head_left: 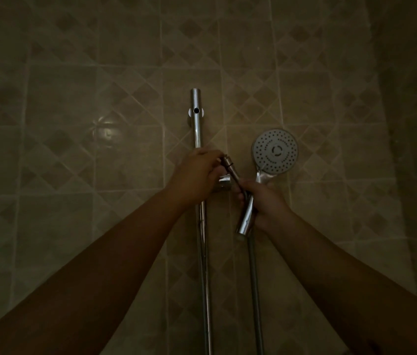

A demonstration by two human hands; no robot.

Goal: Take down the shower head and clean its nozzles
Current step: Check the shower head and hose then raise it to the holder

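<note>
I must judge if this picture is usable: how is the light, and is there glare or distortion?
Head view: dim overall, corners darkest; a glare patch on the tile wall; the shower head is the brightest thing, nozzles readable; both hands, left and right, are dark; tile lines bow near the edges, wide-angle distortion.

A polished chrome slide rail (pixel 197 124) gleams against glossy, smooth ceramic wall tiles (pixel 74 98). The shower head (pixel 274 151) shows a matt grey face and shiny metallic handle; its hose (pixel 254 290) looks dull metal.
</note>
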